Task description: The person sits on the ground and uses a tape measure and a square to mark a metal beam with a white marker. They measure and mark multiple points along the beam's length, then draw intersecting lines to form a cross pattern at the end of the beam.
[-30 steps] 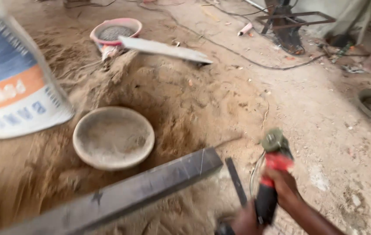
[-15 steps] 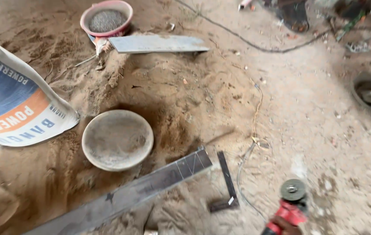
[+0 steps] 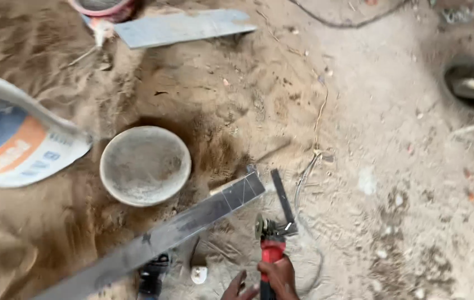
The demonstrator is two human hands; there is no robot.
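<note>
My right hand (image 3: 279, 279) grips the red body of an angle grinder (image 3: 269, 239) at the bottom of the view. Its disc sits just below the near end of a long flat steel bar (image 3: 164, 236), which lies at a slant on the sandy ground. A black metal square (image 3: 283, 201) lies right beside the grinder's head, touching the bar's end. The fingers of my left hand (image 3: 234, 286) show at the bottom edge, spread apart and holding nothing, left of the grinder.
A round grey pan (image 3: 145, 165) rests in a sand hollow above the bar. A cement bag (image 3: 14, 144) lies at left. A metal sheet (image 3: 184, 26) and pink basin (image 3: 103, 6) lie at top. A hole (image 3: 473, 86) with a yellow-handled tool is at right.
The grinder has moved left, from open ground at the lower right to the bar's end by the square. My left hand's fingers have come into view.
</note>
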